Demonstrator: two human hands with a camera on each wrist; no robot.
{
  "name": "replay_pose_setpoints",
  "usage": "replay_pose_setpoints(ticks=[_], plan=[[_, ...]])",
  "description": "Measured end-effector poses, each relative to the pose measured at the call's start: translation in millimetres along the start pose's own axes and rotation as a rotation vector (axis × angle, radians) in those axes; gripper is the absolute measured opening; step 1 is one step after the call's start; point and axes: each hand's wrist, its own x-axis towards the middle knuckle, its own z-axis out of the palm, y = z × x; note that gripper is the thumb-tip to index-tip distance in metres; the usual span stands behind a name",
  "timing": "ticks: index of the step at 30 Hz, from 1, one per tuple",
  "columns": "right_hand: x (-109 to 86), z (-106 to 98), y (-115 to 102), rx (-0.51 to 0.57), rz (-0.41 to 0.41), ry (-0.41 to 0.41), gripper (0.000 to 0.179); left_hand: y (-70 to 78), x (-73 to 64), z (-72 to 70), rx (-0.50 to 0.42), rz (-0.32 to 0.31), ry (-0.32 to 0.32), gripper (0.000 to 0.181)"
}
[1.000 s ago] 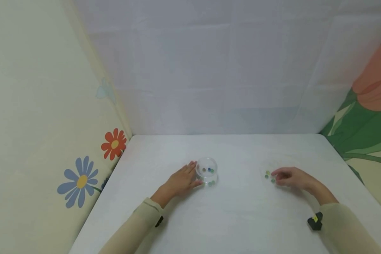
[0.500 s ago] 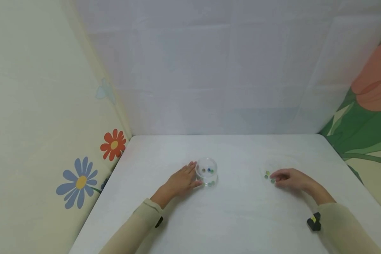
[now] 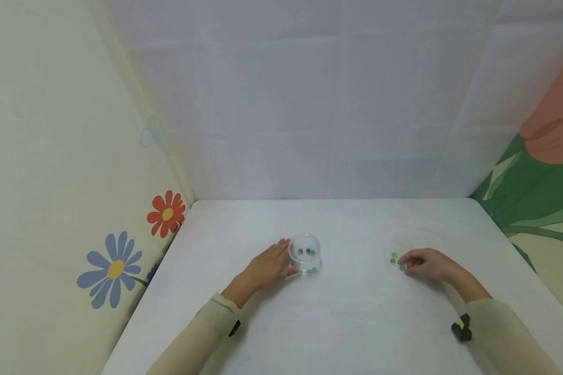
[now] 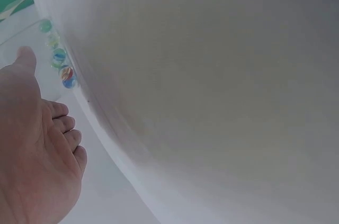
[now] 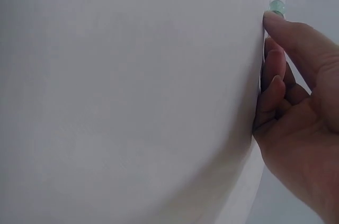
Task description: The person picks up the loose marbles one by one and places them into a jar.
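Observation:
A clear round container (image 3: 305,259) with several glass marbles (image 3: 308,251) stands near the middle of the white table. My left hand (image 3: 268,266) lies at its left side, fingers extended and thumb along the front. In the left wrist view the marbles (image 4: 66,73) line the container's bottom beyond my left hand (image 4: 39,150). To the right, my right hand (image 3: 429,264) has its thumb and forefinger around a green marble (image 3: 402,267), low at the table. That marble (image 5: 277,6) shows at the thumb tip in the right wrist view, the other fingers curled.
A yellow-green marble (image 3: 395,255) and a green marble (image 3: 392,261) lie just left of the right fingertips. Faint outlines of something transparent surround them. A pale wall cloth rises behind the table (image 3: 347,333), with flower-printed cloths at both sides.
My right hand has shifted slightly left, its fingertips closer about the green marble. The left hand and the container keep their places.

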Motion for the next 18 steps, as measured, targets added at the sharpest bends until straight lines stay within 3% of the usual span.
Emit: replay_pose_setpoints(ticks=[11, 18], plan=[[0.5, 1.5, 3.2, 0.009, -0.017, 0.008, 0.020, 0.1, 0.0, -0.7, -0.012, 0.000, 0.005, 0.083], [1.1, 0.6, -2.1, 0.007, 0.030, 0.021, 0.020, 0.4, 0.2, -1.2, -0.006, 0.002, 0.000, 0.083]])
